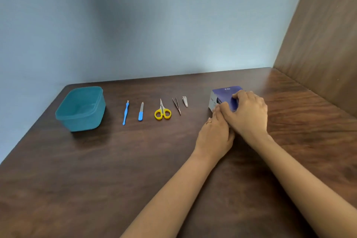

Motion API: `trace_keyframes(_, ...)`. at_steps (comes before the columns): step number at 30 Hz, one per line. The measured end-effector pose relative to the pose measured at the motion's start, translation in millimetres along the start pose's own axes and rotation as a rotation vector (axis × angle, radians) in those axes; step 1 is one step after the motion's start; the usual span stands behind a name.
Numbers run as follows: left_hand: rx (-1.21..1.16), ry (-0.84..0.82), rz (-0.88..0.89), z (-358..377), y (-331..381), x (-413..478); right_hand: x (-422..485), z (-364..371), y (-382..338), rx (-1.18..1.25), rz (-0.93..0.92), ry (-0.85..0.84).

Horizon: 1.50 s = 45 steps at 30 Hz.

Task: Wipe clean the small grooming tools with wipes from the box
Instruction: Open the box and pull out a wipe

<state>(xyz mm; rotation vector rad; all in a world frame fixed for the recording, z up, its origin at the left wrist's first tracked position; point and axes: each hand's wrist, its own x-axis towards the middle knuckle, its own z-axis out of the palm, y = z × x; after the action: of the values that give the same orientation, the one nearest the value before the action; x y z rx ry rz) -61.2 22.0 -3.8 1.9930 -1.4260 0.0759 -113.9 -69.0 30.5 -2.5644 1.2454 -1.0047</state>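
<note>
Both my forearms come in from the near edge of the dark wooden table (92,183) and meet at the box of wipes (225,93), which I take as my mark for everything else. It sits on the table, purple on top and white on the side that faces left.

My right hand (249,114) lies over the box's top from the near right. Its fingers are bent onto the purple face and the thumb is at the near edge, so it grips the box. My left hand (214,133) sits just in front of the box with a ring (208,122) on one finger. Its fingertips reach the near left corner and it is tucked partly under the right hand. I cannot tell whether it pinches anything.

All five tools lie in a row on the table to the left of the box, none of them touching. Nearest is the nail clipper (185,101), then the tweezers (177,105), the yellow-handled scissors (162,111), the blue-handled nail file (141,112) and the blue cuticle pusher (125,113). Farthest left of the box stands an open teal tub (63,120).

Beyond the box is a pale blue wall (154,25), and to its right a wooden panel (320,44).
</note>
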Motion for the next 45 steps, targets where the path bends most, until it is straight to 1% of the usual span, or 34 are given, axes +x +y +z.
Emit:
trace_keyframes(5,-0.044,0.095,-0.085,-6,22,-34,-33,-30,-4,-0.072,0.023,-0.077)
trace_keyframes(9,-0.062,0.124,-0.164,-14,41,-55,-37,-54,-5,-0.038,0.097,-0.178)
trace_keyframes(12,-0.016,0.113,-0.152,-17,49,-61,-27,-64,-8,-0.032,0.134,-0.273)
trace_keyframes(15,0.021,0.106,-0.139,-18,52,-62,-20,-69,-13,-0.027,0.103,-0.327)
trace_keyframes(18,0.021,0.131,-0.109,-19,53,-62,-4,-82,-14,0.084,0.064,-0.336)
trace_keyframes(20,0.011,0.145,-0.1,-18,52,-62,9,-103,-8,0.184,0.081,-0.271)
trace_keyframes(23,0.001,0.15,-0.093,-17,49,-61,26,-128,24,0.269,0.18,-0.091)
trace_keyframes(25,0.006,0.15,-0.084,-17,48,-60,28,-124,53,0.217,0.299,-0.033)
trace_keyframes(27,-0.005,0.156,-0.059,-16,47,-60,21,-108,77,0.156,0.407,-0.09)
trace_keyframes(31,-0.024,0.154,-0.051,-13,43,-57,3,-75,103,0.134,0.493,-0.264)
trace_keyframes(32,-0.027,0.154,-0.051,-12,42,-56,0,-71,104,0.115,0.487,-0.26)
trace_keyframes(33,-0.027,0.153,-0.048,-10,41,-56,-1,-68,103,0.078,0.458,-0.211)
trace_keyframes(34,-0.023,0.151,-0.041,-9,40,-54,2,-68,98,0.033,0.39,-0.118)
trace_keyframes(36,-0.002,0.143,-0.026,-8,39,-52,9,-75,81,0.034,0.178,0.068)
trace_keyframes(37,0.01,0.14,-0.02,-7,39,-50,13,-80,70,0.063,0.067,0.092)
trace_keyframes(38,0.021,0.141,-0.018,-6,39,-48,17,-84,58,0.065,-0.021,0.052)
trace_keyframes(39,0.027,0.144,-0.018,-6,39,-46,21,-86,48,0.022,-0.082,-0.033)
trace_keyframes(40,0.028,0.146,-0.02,-5,40,-44,24,-86,39,-0.057,-0.104,-0.147)
trace_keyframes(42,0.029,0.141,-0.019,-5,42,-42,26,-81,25,-0.224,-0.073,-0.336)
trace_keyframes(43,0.037,0.136,-0.017,-4,42,-40,26,-73,23,-0.308,-0.062,-0.377)
trace_keyframes(45,0.059,0.136,-0.011,-2,42,-36,24,-58,23,-0.467,-0.072,-0.373)
